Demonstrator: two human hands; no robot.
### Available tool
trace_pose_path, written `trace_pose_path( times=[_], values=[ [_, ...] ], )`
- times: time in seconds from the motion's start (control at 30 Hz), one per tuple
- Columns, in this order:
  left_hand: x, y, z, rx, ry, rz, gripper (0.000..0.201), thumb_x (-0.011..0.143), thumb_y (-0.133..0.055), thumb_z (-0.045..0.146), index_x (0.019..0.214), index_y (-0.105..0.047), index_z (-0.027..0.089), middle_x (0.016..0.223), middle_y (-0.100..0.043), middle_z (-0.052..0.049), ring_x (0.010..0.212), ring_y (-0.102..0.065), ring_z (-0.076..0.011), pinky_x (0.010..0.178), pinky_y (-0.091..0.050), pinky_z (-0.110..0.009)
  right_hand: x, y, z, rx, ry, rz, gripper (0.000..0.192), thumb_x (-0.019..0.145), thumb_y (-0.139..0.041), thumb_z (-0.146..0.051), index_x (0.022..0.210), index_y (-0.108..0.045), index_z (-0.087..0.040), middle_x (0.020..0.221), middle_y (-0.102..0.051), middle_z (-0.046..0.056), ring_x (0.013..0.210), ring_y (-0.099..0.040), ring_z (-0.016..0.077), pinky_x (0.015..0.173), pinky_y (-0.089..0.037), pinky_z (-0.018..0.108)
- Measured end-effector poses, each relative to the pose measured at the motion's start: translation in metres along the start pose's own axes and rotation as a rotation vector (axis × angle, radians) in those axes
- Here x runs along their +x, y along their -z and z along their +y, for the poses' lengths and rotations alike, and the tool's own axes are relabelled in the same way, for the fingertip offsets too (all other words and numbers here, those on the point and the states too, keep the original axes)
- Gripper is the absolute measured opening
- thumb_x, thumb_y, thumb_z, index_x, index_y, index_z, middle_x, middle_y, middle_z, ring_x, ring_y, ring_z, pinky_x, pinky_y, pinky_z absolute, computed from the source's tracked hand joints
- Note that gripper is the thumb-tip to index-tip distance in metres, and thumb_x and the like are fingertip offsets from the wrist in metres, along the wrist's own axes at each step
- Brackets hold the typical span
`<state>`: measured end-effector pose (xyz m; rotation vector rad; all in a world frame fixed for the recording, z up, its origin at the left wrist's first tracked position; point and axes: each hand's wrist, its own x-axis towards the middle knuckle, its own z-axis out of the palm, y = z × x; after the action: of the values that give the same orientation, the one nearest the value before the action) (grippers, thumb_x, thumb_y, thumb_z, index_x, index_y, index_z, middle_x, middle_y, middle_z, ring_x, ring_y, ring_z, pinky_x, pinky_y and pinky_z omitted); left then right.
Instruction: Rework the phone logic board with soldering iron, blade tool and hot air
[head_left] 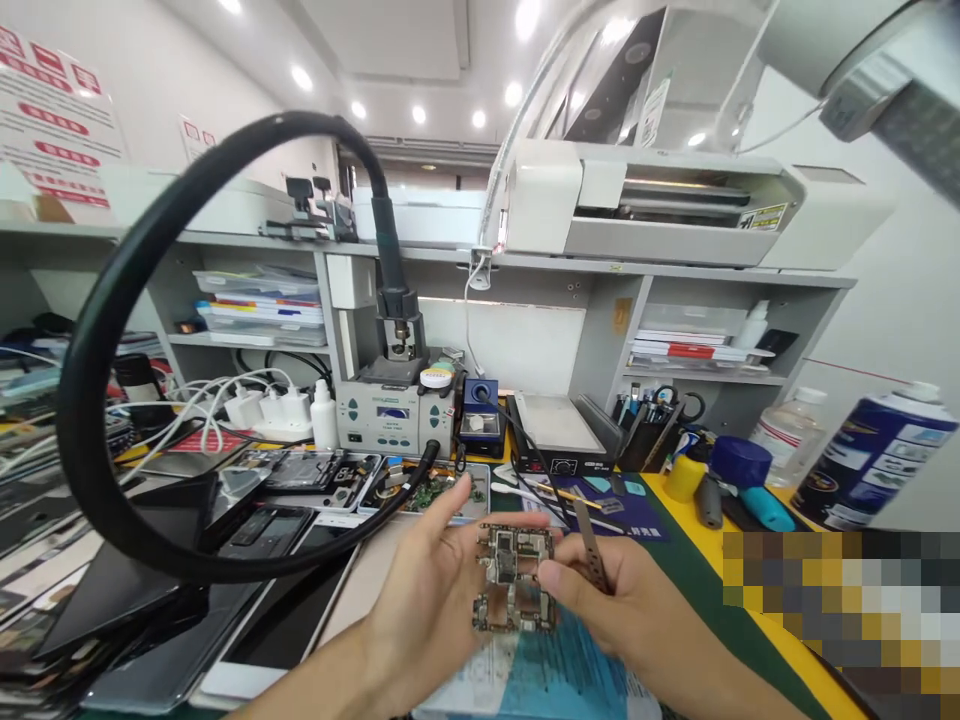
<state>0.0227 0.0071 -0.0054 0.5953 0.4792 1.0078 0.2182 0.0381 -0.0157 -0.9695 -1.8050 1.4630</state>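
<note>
The room is brightly and evenly lit by round ceiling lights (420, 113) recessed overhead, several of them blown out to white spots. Daylight-like brightness washes the white wall at the right. Shadows on the bench are soft and faint. The wide lens bends straight lines strongly: the shelf (480, 262) curves and the black hose (112, 330) swells into a big arc at the left. The grey object (892, 90) in the top right corner is blurred, as are the stacked phones (112, 600) at the lower left edge. A pixelated block (840, 610) covers the lower right. The centre stays sharp.
</note>
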Motion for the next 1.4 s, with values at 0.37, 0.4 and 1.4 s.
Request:
trace_pose_path(
  times=[0.37,0.4,1.4],
  values=[
    [0.026,-0.022,-0.004,-0.028,0.074,0.082,0.057,0.102,-0.044,0.054,0.106,-0.075,0.006,0.091,-0.073,-0.013,0.081,-0.067,-0.0249,0.068,-0.061,-0.041,0.008,0.009,-0.003,-0.037,0.093,0.179,0.038,0.094,-0.066,-0.054,0.081,-0.072,-0.019,0.074,-0.064,0.001,0.065,-0.054,0.0159,0.064,-0.045,0.026],
    [0.028,-0.022,-0.003,-0.023,0.074,0.094,0.055,0.102,-0.045,0.052,0.107,-0.075,0.006,0.090,-0.073,-0.013,0.081,-0.067,-0.0247,0.069,-0.061,-0.042,0.008,0.009,-0.004,-0.043,0.111,0.187,0.038,0.094,-0.066,-0.054,0.084,-0.073,-0.018,0.079,-0.067,0.002,0.073,-0.058,0.0188,0.070,-0.046,0.028],
    [0.025,0.009,0.007,-0.111,0.085,0.023,0.068,0.103,-0.028,0.052,0.105,-0.074,0.002,0.082,-0.070,-0.016,0.067,-0.068,-0.0248,0.067,-0.055,-0.037,-0.010,0.011,-0.002,-0.646,0.466,0.329,0.046,0.106,-0.046,-0.041,0.072,-0.071,-0.022,0.056,-0.060,0.000,0.049,-0.057,0.0146,0.047,-0.044,0.025]
  ],
)
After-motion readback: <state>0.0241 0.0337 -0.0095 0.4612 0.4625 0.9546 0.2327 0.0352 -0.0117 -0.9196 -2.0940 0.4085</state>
